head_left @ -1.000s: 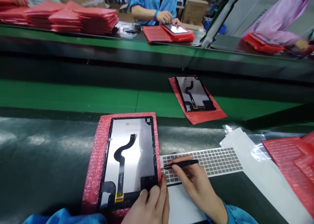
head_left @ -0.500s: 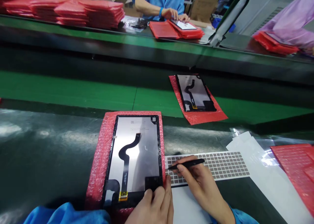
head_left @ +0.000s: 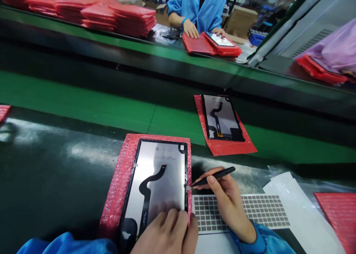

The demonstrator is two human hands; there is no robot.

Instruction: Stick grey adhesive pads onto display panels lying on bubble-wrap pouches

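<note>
A display panel [head_left: 161, 179] lies back side up on a red bubble-wrap bag [head_left: 119, 183], with a black flex cable curving down its silver back. My left hand [head_left: 169, 233] rests with curled fingers on the panel's near right corner, pressing it down. My right hand [head_left: 225, 202] pinches black tweezers [head_left: 214, 176], whose tip carries a small grey piece at the panel's right edge. Under that hand lies a white sheet of small grey square stickers [head_left: 258, 209].
A second panel on a red bag [head_left: 222, 120] sits on the green conveyor belt [head_left: 83, 105]. Stacks of red bags [head_left: 116, 14] line the far bench, where a person in blue [head_left: 200, 5] handles a panel. White liner sheets [head_left: 300, 213] and red bags [head_left: 339, 213] lie right.
My right hand lifted the tweezers off the sticker sheet and brought the tip left to the panel's right edge. My left hand slid a little onto the panel. The view shifted down.
</note>
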